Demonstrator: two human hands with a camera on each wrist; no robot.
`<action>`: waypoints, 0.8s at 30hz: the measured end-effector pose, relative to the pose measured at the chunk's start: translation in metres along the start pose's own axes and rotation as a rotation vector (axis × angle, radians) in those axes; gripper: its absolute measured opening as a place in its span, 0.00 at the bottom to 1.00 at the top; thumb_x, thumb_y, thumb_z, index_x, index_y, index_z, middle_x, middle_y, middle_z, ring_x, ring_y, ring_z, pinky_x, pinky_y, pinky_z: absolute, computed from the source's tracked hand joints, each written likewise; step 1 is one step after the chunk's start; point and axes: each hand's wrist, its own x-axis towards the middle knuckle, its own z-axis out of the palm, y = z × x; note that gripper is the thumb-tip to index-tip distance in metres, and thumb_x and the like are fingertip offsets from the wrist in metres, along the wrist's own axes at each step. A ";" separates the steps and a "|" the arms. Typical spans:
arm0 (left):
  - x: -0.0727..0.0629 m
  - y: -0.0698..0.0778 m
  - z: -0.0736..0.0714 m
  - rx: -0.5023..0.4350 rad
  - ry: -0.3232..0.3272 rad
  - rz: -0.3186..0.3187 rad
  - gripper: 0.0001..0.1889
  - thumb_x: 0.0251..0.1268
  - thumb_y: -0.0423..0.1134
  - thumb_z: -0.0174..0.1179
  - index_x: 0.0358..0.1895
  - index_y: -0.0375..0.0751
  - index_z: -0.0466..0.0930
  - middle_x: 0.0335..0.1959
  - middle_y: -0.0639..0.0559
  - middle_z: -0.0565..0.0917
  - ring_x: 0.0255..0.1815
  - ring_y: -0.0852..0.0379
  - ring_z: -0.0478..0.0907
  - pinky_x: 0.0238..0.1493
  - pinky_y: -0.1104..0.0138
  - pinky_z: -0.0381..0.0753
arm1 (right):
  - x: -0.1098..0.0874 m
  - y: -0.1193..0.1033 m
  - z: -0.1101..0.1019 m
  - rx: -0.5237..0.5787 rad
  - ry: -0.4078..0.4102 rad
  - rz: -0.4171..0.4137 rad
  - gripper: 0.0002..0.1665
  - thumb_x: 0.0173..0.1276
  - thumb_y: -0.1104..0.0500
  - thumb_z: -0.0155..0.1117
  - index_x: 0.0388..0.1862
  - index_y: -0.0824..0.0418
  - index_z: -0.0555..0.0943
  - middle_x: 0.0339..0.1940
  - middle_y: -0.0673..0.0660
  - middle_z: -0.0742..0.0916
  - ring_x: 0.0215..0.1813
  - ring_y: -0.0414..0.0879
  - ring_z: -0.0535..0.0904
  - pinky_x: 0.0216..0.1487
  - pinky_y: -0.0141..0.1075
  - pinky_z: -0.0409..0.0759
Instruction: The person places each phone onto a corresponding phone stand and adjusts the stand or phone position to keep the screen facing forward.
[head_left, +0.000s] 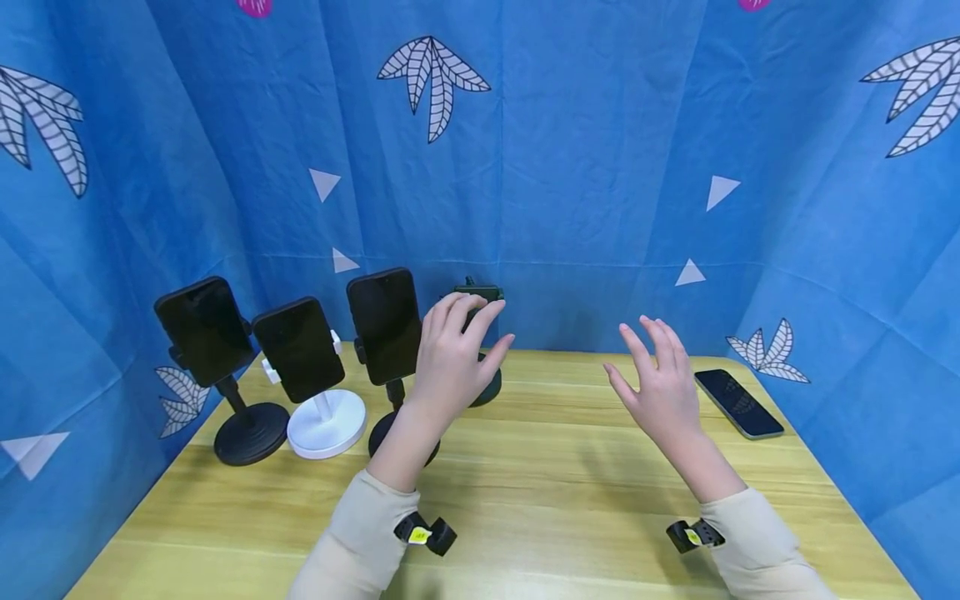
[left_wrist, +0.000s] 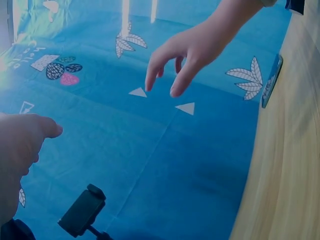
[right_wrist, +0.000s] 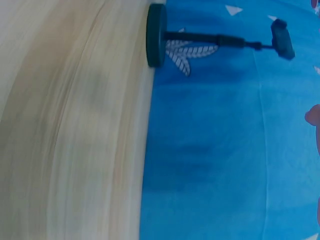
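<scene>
My left hand hovers above the table with its fingers loosely bent and nothing in them. Behind it stands a dark green phone stand, partly hidden by the fingers; the right wrist view shows this green stand whole, upright on its round base, its clamp without a phone. To the right, my right hand is raised too, fingers spread and holding nothing. The nearest thing to it is a dark phone lying flat on the table's right side. Only fingertips of the right hand enter its own wrist view.
On the left, one phone sits in a black stand, another phone in a white stand. A third phone is on a dark stand beside my left forearm. Blue patterned cloth surrounds the wooden table.
</scene>
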 end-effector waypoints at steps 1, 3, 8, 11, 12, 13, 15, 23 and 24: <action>0.001 -0.001 0.002 0.003 -0.002 -0.006 0.22 0.63 0.48 0.65 0.57 0.45 0.80 0.52 0.45 0.80 0.59 0.45 0.71 0.61 0.51 0.71 | -0.002 0.003 -0.001 -0.005 0.007 0.005 0.36 0.75 0.36 0.44 0.63 0.63 0.75 0.63 0.71 0.76 0.65 0.68 0.69 0.64 0.59 0.68; 0.002 -0.002 0.006 0.010 -0.004 -0.022 0.22 0.62 0.48 0.66 0.57 0.45 0.80 0.53 0.44 0.79 0.60 0.45 0.70 0.60 0.51 0.72 | -0.005 0.009 -0.004 -0.016 0.012 0.016 0.36 0.75 0.36 0.44 0.63 0.63 0.75 0.63 0.71 0.76 0.65 0.68 0.69 0.64 0.60 0.68; 0.004 -0.008 0.017 0.023 -0.023 -0.057 0.25 0.58 0.47 0.69 0.59 0.44 0.78 0.55 0.42 0.78 0.61 0.43 0.70 0.62 0.51 0.72 | -0.011 0.022 -0.010 -0.041 0.018 0.060 0.37 0.74 0.36 0.44 0.63 0.63 0.75 0.63 0.71 0.75 0.66 0.68 0.68 0.64 0.60 0.67; 0.007 -0.011 0.024 0.040 -0.054 -0.075 0.27 0.58 0.47 0.69 0.61 0.45 0.76 0.57 0.42 0.77 0.63 0.43 0.69 0.64 0.50 0.71 | -0.014 0.030 -0.013 -0.046 0.028 0.092 0.36 0.73 0.37 0.46 0.63 0.64 0.75 0.64 0.71 0.75 0.66 0.69 0.68 0.65 0.60 0.66; 0.008 -0.012 0.026 0.049 -0.067 -0.083 0.27 0.59 0.47 0.69 0.62 0.45 0.76 0.58 0.42 0.76 0.63 0.42 0.68 0.65 0.50 0.71 | -0.015 0.032 -0.014 -0.047 0.031 0.103 0.36 0.73 0.37 0.47 0.63 0.64 0.75 0.64 0.71 0.75 0.67 0.69 0.67 0.66 0.60 0.66; 0.010 -0.013 0.027 0.057 -0.083 -0.092 0.27 0.59 0.47 0.68 0.62 0.45 0.75 0.58 0.42 0.76 0.64 0.42 0.68 0.65 0.50 0.70 | -0.016 0.034 -0.015 -0.047 0.034 0.115 0.34 0.72 0.39 0.49 0.63 0.64 0.75 0.64 0.71 0.75 0.67 0.68 0.67 0.66 0.60 0.66; 0.012 -0.015 0.031 0.077 -0.119 -0.115 0.28 0.60 0.47 0.68 0.64 0.46 0.74 0.60 0.41 0.75 0.65 0.42 0.67 0.67 0.50 0.68 | -0.019 0.038 -0.017 -0.049 0.040 0.137 0.32 0.69 0.44 0.57 0.63 0.64 0.75 0.65 0.71 0.75 0.67 0.68 0.67 0.67 0.59 0.65; 0.015 -0.023 0.045 0.179 -0.209 -0.154 0.30 0.58 0.44 0.69 0.65 0.46 0.71 0.61 0.41 0.73 0.66 0.42 0.65 0.66 0.51 0.68 | -0.030 0.053 -0.023 -0.046 0.051 0.235 0.35 0.72 0.39 0.52 0.65 0.64 0.73 0.66 0.72 0.73 0.69 0.69 0.64 0.71 0.59 0.61; 0.015 -0.024 0.046 0.189 -0.216 -0.160 0.31 0.58 0.43 0.69 0.65 0.46 0.71 0.61 0.41 0.73 0.66 0.42 0.65 0.66 0.50 0.68 | -0.032 0.056 -0.024 -0.047 0.050 0.250 0.37 0.73 0.37 0.49 0.65 0.64 0.73 0.67 0.72 0.72 0.69 0.69 0.64 0.71 0.60 0.61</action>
